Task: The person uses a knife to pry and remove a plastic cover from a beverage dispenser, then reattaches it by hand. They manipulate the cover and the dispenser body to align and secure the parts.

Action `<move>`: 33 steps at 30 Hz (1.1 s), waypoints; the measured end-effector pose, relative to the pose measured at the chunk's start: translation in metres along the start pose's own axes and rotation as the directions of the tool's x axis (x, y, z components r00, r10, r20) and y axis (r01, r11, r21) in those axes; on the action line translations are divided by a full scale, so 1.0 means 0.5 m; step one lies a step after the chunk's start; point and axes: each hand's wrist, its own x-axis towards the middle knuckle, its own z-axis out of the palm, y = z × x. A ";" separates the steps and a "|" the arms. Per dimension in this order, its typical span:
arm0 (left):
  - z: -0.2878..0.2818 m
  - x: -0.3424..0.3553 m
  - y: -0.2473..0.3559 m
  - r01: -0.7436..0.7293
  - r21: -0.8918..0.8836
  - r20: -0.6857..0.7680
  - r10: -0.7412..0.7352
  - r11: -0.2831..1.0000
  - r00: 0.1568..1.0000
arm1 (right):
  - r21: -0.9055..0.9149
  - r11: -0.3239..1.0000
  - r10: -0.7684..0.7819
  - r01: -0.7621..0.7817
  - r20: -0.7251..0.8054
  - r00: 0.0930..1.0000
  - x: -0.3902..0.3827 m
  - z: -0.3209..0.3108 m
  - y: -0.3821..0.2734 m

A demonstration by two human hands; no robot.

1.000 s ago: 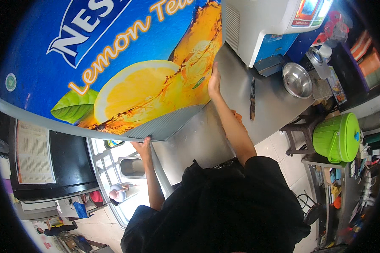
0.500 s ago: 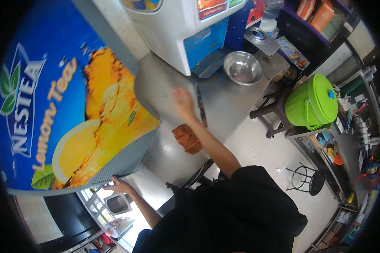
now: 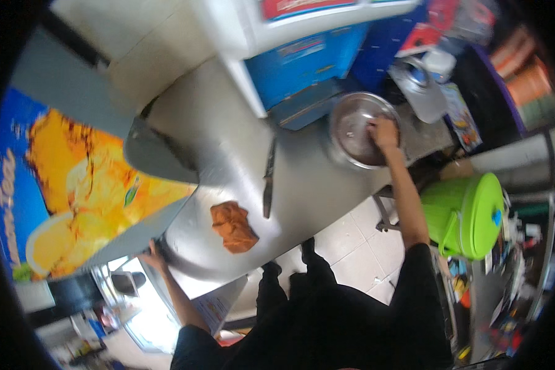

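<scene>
Right hand (image 3: 384, 132) reaches into a round, shiny metal bowl (image 3: 350, 131).

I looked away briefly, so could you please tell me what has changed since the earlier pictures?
The right hand has let go of the side of the lemon-pictured panel and moved rightward across the counter to the metal bowl, now reaching inside its rim. The left hand stays near the panel's lower edge; the knife and brown cloth still lie on the counter.
</scene>
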 end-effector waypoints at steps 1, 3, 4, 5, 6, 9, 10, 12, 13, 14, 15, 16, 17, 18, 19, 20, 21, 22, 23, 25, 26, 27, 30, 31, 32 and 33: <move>-0.003 -0.002 -0.005 0.094 -0.101 0.112 -0.083 0.990 0.990 | -0.023 1.000 -0.018 0.018 0.029 0.999 0.007 0.009 0.005; -0.004 -0.007 -0.019 0.098 0.109 0.002 -0.099 0.989 0.995 | 0.082 0.989 -0.117 0.119 -0.032 0.993 0.003 0.021 0.015; 0.000 -0.016 -0.023 0.295 0.159 -0.132 -0.275 0.942 0.952 | 0.004 0.982 -0.191 0.191 0.005 0.982 0.008 0.018 0.022; -0.005 -0.015 -0.024 0.184 0.219 -0.103 -0.165 0.958 0.981 | 0.190 0.967 -0.166 0.169 -0.034 0.986 0.007 0.021 0.023; -0.002 -0.016 -0.022 0.127 0.253 -0.102 -0.105 0.959 0.989 | 0.063 0.963 -0.253 0.260 -0.100 0.962 0.011 0.019 0.025; -0.007 -0.033 0.004 -0.004 0.225 -0.172 0.044 0.974 0.984 | 0.021 0.953 -0.298 0.302 -0.100 0.949 0.019 0.019 0.014; -0.010 -0.042 0.019 -0.058 0.320 -0.205 0.129 0.946 0.970 | 0.040 0.958 -0.281 0.283 -0.044 0.959 0.026 0.013 0.008; 0.004 -0.055 0.049 -0.148 0.416 -0.200 0.249 0.897 0.948 | 0.028 0.967 -0.253 0.252 0.019 0.967 0.037 0.006 -0.002; 0.013 -0.062 0.061 -0.188 0.419 -0.175 0.283 0.888 0.943 | 0.002 0.969 -0.246 0.246 0.027 0.969 0.041 0.002 -0.007; 0.025 -0.064 0.070 -0.231 0.419 -0.148 0.318 0.878 0.936 | -0.021 0.971 -0.237 0.236 -0.007 0.972 0.045 0.004 -0.009; 0.042 -0.063 0.077 -0.295 0.465 -0.092 0.376 0.835 0.922 | -0.008 0.974 -0.226 0.226 0.042 0.973 0.049 0.002 -0.014; 0.062 -0.062 0.083 -0.364 0.512 -0.028 0.438 0.778 0.899 | 0.020 0.977 -0.213 0.213 0.055 0.975 0.053 0.008 -0.010; 0.073 -0.055 0.083 -0.433 0.554 0.043 0.495 0.711 0.868 | 0.069 0.975 -0.219 0.213 0.096 0.971 0.058 0.010 -0.012; 0.085 -0.050 0.082 -0.439 0.569 0.017 0.524 0.695 0.852 | 0.021 0.955 -0.296 0.296 0.015 0.955 0.062 0.018 -0.005; 0.094 -0.040 0.080 -0.456 0.589 0.003 0.562 0.667 0.827 | 0.001 0.924 -0.382 0.382 -0.035 0.923 0.068 0.025 0.000; 0.100 -0.034 0.077 -0.471 0.609 -0.011 0.600 0.638 0.800 | -0.052 0.916 -0.400 0.398 -0.050 0.915 0.076 0.034 0.009; 0.103 -0.032 0.074 -0.476 0.623 -0.017 0.619 0.621 0.785 | -0.032 0.888 -0.460 0.459 -0.043 0.887 0.081 0.042 0.020; 0.105 -0.029 0.072 -0.474 0.619 -0.020 0.617 0.626 0.787 | -0.038 0.892 -0.451 0.451 0.000 0.893 0.088 0.048 0.033; 0.105 -0.032 0.071 -0.471 0.617 -0.019 0.610 0.631 0.792 | -0.065 0.891 -0.451 0.450 -0.011 0.892 0.094 0.056 0.045; 0.105 -0.039 0.071 -0.442 0.630 -0.019 0.581 0.639 0.814 | 0.198 0.940 -0.285 0.276 0.017 0.958 0.107 0.071 0.062; 0.107 -0.044 0.073 -0.415 0.646 -0.025 0.561 0.641 0.827 | 0.261 0.946 -0.206 0.191 0.033 0.978 0.112 0.073 0.068; 0.107 -0.046 0.073 -0.391 0.666 -0.025 0.543 0.635 0.839 | 0.213 0.947 -0.244 0.238 0.000 0.970 0.116 0.076 0.069; 0.113 -0.048 0.077 -0.407 0.614 -0.051 0.548 0.677 0.835 | 0.013 0.953 -0.301 0.301 -0.030 0.953 0.114 0.069 0.057; 0.114 -0.047 0.078 -0.403 0.615 -0.057 0.549 0.678 0.834 | 0.027 0.960 -0.277 0.279 -0.043 0.960 0.107 0.065 0.048; 0.114 -0.046 0.080 -0.400 0.619 -0.057 0.546 0.677 0.836 | 0.033 0.976 -0.214 0.217 -0.068 0.974 0.100 0.060 0.040; 0.114 -0.048 0.082 -0.392 0.622 -0.057 0.539 0.677 0.840 | -0.002 0.950 -0.312 0.313 -0.072 0.947 0.093 0.056 0.031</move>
